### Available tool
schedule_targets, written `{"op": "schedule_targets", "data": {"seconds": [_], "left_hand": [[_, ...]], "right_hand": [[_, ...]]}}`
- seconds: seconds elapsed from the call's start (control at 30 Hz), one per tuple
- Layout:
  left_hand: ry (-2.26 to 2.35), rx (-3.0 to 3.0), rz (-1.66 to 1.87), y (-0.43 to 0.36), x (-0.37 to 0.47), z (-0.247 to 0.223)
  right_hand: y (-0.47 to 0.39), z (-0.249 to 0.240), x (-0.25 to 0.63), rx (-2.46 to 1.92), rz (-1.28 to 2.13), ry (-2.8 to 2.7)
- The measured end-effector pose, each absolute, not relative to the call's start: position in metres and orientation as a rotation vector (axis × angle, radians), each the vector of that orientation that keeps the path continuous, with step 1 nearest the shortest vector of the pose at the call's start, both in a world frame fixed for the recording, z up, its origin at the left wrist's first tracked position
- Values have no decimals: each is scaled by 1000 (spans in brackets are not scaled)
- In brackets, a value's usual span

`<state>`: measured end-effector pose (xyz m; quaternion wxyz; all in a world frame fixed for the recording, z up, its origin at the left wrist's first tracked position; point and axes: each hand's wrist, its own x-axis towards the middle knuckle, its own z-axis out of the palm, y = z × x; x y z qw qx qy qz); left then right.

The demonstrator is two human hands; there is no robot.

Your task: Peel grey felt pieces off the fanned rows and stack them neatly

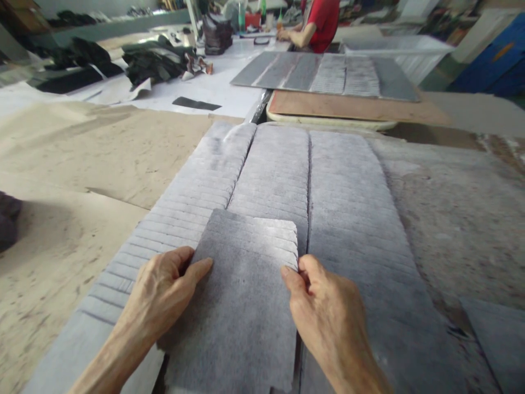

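My left hand (170,284) grips the left edge of a grey felt-like piece (241,295), thumb on top and fingers underneath. On the opposite edge, my right hand (328,312) pinches the same piece near its upper right corner. Several overlapping layers show as stepped edges along its top; I cannot tell whether they are all in my hands. Beneath lie three long rows of overlapping grey pieces: a left row (184,197), a middle row (274,169) and a right row (348,191). Narrow dark gaps separate the rows.
Beyond the rows, a grey board (279,71) bearing more overlapped pieces rests on a brown board (353,106). Dark material piles (156,57) lie on a white-covered table at the back left. A person in a red shirt (326,24) works near a white plastic bin (402,52).
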<state>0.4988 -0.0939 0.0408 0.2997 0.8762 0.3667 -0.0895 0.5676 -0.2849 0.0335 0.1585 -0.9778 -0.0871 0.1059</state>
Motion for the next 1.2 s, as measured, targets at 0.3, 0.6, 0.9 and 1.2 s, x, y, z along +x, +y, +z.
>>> {"op": "schedule_targets", "data": {"seconds": [0.3, 0.6, 0.9, 1.2], "left_hand": [[1011, 2355, -152, -81, 506, 40], [998, 2430, -96, -73, 515, 38], [1070, 2471, -91, -76, 519, 46], [1081, 2578, -51, -78, 523, 44]], "right_hand": [[-270, 40, 577, -2767, 310, -248], [-263, 39, 586, -2730, 245, -232], [-260, 40, 590, -2710, 272, -244], [-256, 35, 589, -2837, 178, -297]]}}
